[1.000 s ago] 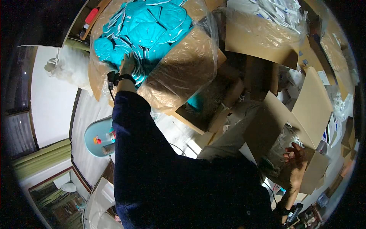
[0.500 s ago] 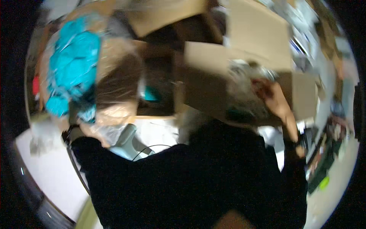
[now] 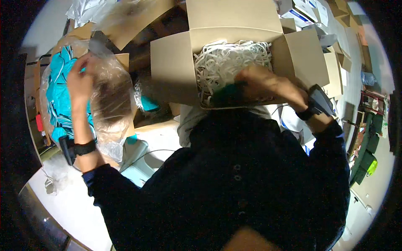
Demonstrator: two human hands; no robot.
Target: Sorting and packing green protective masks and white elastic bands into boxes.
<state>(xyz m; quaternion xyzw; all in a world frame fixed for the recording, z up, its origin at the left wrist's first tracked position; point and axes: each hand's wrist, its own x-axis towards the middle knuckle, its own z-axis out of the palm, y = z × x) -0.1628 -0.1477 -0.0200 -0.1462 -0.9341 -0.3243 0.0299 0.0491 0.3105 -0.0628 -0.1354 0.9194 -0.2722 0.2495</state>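
Both hands busy: left hand (image 3: 80,83) grips bag (image 3: 109,96); right hand (image 3: 264,81) inside box (image 3: 173,69).

Plastic bag (image 3: 104,100) left of open cardboard box (image 3: 176,67), paper shreds (image 3: 228,62) inside.

Person seen from above in dark navy long-sleeved top, two small round buttons down front placket. Sleeves pushed back above wrists; blue cuff lining shows at left sleeve edge. Left hand (image 3: 80,83) bare, black strap round wrist carrying small black block-shaped device on outer side. Right hand (image 3: 264,81) bare, matching black wristband with larger grey-black boxy unit mounted on it. No gloves, no rings discernible.
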